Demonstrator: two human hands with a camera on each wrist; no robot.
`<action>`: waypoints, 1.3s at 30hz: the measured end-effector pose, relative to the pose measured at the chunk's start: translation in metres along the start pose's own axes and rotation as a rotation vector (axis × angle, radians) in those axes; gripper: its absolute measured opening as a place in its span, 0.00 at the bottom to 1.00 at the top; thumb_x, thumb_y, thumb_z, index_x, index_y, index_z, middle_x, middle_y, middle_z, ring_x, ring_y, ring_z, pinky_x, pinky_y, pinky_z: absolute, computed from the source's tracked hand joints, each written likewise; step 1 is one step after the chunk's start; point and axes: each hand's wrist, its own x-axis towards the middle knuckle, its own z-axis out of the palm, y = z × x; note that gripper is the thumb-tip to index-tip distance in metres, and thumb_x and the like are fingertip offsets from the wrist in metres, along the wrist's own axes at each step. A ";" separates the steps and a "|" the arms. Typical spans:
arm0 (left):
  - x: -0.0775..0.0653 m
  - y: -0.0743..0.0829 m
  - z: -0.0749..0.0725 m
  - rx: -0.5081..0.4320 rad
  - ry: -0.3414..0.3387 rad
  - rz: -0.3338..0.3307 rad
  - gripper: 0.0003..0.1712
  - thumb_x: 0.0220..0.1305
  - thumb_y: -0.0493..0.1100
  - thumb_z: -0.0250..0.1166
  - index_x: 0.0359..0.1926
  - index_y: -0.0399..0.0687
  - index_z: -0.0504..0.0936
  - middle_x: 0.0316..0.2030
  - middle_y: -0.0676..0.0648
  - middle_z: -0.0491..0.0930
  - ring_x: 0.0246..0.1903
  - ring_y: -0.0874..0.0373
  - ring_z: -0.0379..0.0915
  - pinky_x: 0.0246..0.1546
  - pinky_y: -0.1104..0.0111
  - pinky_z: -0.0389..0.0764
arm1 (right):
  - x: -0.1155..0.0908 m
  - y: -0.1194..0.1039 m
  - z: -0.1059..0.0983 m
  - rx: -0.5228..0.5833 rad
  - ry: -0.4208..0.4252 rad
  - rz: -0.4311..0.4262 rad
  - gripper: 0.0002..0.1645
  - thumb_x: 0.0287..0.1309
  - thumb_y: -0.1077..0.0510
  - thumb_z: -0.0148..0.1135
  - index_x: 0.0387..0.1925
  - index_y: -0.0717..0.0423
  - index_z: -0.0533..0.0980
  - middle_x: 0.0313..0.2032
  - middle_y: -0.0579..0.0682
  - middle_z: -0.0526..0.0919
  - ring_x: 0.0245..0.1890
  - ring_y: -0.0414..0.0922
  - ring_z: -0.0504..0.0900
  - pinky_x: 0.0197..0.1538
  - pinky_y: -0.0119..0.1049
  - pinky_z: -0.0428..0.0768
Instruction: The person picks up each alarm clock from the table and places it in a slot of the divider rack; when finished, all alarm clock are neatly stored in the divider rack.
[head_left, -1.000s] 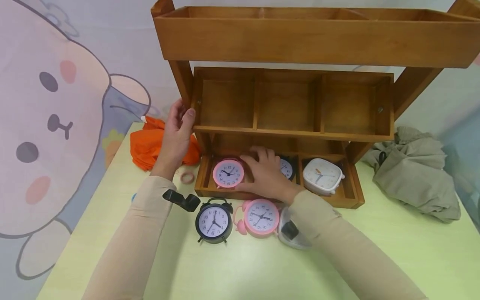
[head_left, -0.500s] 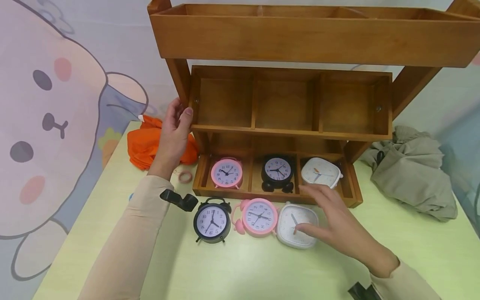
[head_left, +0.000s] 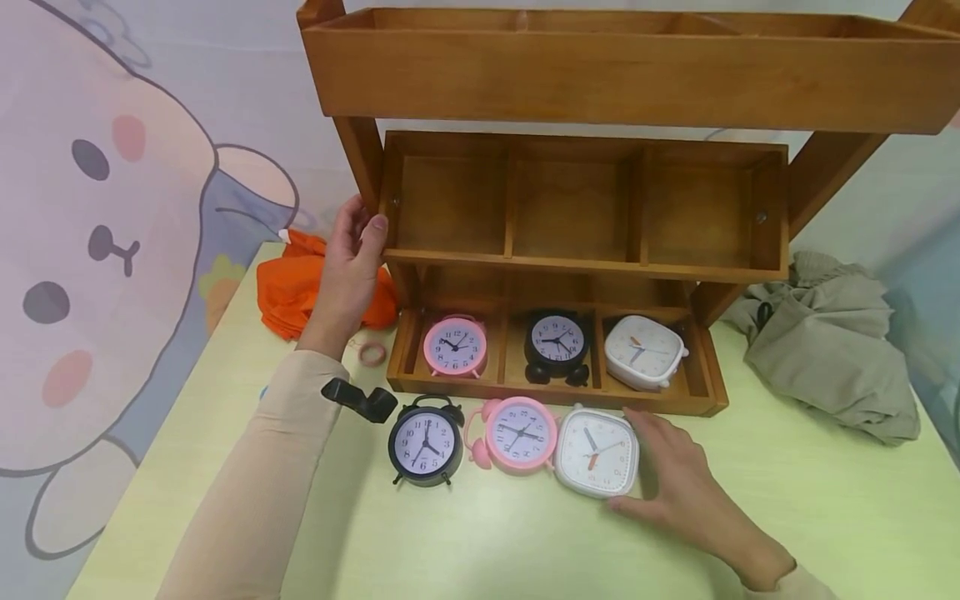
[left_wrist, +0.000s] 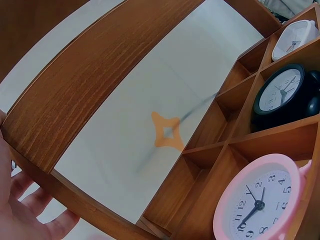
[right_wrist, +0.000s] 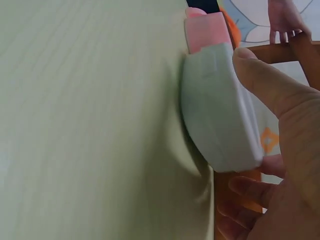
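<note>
Three clocks [head_left: 556, 343] in the shelf [head_left: 622, 79]'s bottom row, so it looked about halfway; black clock [head_left: 425, 444], pink clock [head_left: 522, 434] and white clock [head_left: 597, 452] remained on the surface [head_left: 480, 546], my right hand [head_left: 678, 479] curled round the white one, my left hand [head_left: 351, 262] gripping the shelf's side

Beige sleeves [head_left: 261, 467] (black wrist mount [head_left: 379, 406])

Through my camera I see a pale yellow-green worktop [head_left: 480, 550] with crumpled orange cloth [head_left: 288, 292] and a small pinkish-brown ring [head_left: 362, 355] at left, crumpled grey-green cloth [head_left: 832, 350] at right.
</note>
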 end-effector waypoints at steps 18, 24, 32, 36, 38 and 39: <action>0.001 0.001 0.000 0.006 0.004 0.004 0.33 0.73 0.57 0.53 0.75 0.61 0.55 0.72 0.53 0.62 0.71 0.55 0.61 0.69 0.57 0.67 | 0.004 0.001 0.009 0.084 0.005 0.024 0.64 0.32 0.42 0.83 0.69 0.62 0.61 0.64 0.61 0.72 0.62 0.60 0.71 0.62 0.63 0.68; 0.002 0.000 0.000 -0.026 -0.001 0.013 0.32 0.75 0.54 0.52 0.75 0.58 0.55 0.71 0.50 0.62 0.70 0.53 0.62 0.69 0.56 0.67 | -0.004 -0.005 -0.008 0.084 0.010 0.051 0.65 0.30 0.43 0.85 0.69 0.56 0.61 0.60 0.54 0.75 0.51 0.50 0.79 0.52 0.53 0.79; 0.002 0.000 0.000 -0.041 -0.005 0.016 0.32 0.75 0.53 0.52 0.75 0.57 0.56 0.71 0.49 0.62 0.70 0.52 0.62 0.69 0.55 0.67 | 0.000 -0.024 -0.078 0.078 0.209 -0.013 0.72 0.23 0.51 0.89 0.74 0.46 0.59 0.53 0.48 0.77 0.48 0.34 0.70 0.47 0.38 0.74; 0.002 0.000 0.001 -0.042 -0.008 0.018 0.32 0.75 0.53 0.52 0.75 0.56 0.56 0.71 0.49 0.62 0.70 0.52 0.61 0.70 0.55 0.66 | 0.012 -0.024 -0.114 0.073 0.346 -0.089 0.76 0.16 0.64 0.88 0.74 0.48 0.59 0.54 0.46 0.75 0.50 0.23 0.66 0.49 0.18 0.64; 0.002 0.000 0.001 -0.037 -0.009 0.019 0.32 0.75 0.53 0.52 0.75 0.57 0.56 0.72 0.49 0.62 0.70 0.52 0.61 0.70 0.55 0.66 | 0.021 -0.024 -0.130 0.093 0.391 -0.114 0.77 0.14 0.70 0.86 0.74 0.50 0.58 0.58 0.40 0.73 0.51 0.23 0.66 0.51 0.13 0.60; 0.002 0.000 0.001 -0.036 -0.008 0.020 0.32 0.75 0.53 0.52 0.75 0.57 0.56 0.71 0.49 0.62 0.70 0.52 0.61 0.70 0.55 0.66 | 0.025 -0.024 -0.138 0.091 0.413 -0.117 0.77 0.14 0.71 0.85 0.74 0.50 0.59 0.58 0.35 0.71 0.51 0.22 0.66 0.52 0.13 0.60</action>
